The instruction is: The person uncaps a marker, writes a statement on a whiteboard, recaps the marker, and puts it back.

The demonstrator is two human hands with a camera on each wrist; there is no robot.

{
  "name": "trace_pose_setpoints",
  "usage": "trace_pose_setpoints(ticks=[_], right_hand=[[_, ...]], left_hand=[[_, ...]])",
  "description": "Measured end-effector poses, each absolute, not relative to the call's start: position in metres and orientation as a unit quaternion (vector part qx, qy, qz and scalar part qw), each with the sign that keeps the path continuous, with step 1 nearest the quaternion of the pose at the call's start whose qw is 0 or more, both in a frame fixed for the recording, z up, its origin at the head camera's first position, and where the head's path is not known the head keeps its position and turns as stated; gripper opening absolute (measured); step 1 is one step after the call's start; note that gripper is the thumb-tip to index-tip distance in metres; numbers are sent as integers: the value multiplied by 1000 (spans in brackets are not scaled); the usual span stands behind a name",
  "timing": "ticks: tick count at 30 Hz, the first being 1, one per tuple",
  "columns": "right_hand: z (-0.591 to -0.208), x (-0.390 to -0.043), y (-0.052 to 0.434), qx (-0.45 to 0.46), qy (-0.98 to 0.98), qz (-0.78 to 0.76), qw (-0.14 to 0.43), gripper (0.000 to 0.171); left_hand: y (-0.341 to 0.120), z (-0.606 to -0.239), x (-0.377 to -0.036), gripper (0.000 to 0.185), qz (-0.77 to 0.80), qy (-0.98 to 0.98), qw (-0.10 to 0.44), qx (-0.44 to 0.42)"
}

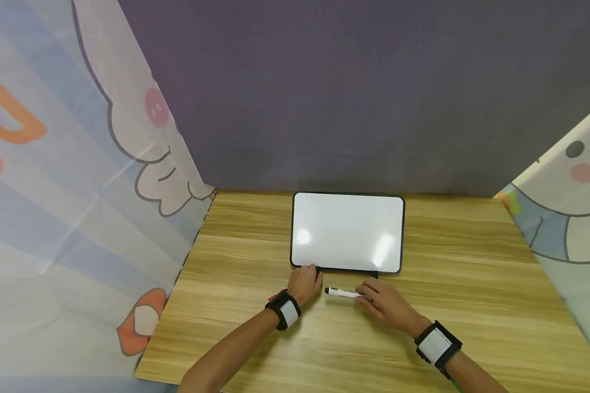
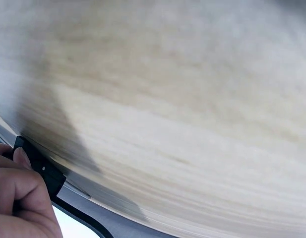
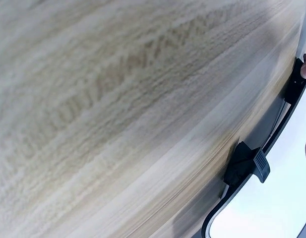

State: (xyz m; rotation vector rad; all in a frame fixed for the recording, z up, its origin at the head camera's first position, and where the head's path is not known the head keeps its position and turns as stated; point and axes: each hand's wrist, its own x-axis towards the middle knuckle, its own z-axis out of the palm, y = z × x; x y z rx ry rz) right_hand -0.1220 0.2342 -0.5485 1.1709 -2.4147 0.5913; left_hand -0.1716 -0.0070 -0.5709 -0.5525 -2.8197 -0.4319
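Note:
A blank whiteboard (image 1: 346, 232) in a black frame lies flat on the wooden table (image 1: 246, 256). My left hand (image 1: 311, 273) pinches the board's near left edge at a black foot (image 2: 41, 166), its fingers (image 2: 19, 198) curled there. A white marker (image 1: 340, 293) with a black cap lies just in front of the board. My right hand (image 1: 366, 295) closes over the marker's right end, its knuckles close to the board's second black foot (image 3: 249, 166). That foot and the frame (image 3: 286, 119) fill the right wrist view; the marker is hidden there.
A dark purple wall (image 1: 349, 93) rises just behind the board. Printed cartoon curtains (image 1: 78, 180) hang along the table's left side, and another curtain (image 1: 570, 202) along its right. Bare wood (image 1: 472, 256) lies on both sides of the board and near the front edge.

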Motion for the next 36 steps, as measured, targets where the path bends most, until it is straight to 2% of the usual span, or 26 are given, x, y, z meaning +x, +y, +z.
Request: trace_pose_setpoints(ticks=[20,29,36], right_hand=[[-548,-125,234,418,-862,203,202,30],[-547,-129,234,422,-859,202,211,30],[-548,-131,234,425,-852,201,230,34]], left_hand=[[-9,-570,-161,33,-124,-965,135,-189],[-11,-566,-155,38,-129,-968,121,-177],[-14,-561,-154,24,-135,-961,130,-205]])
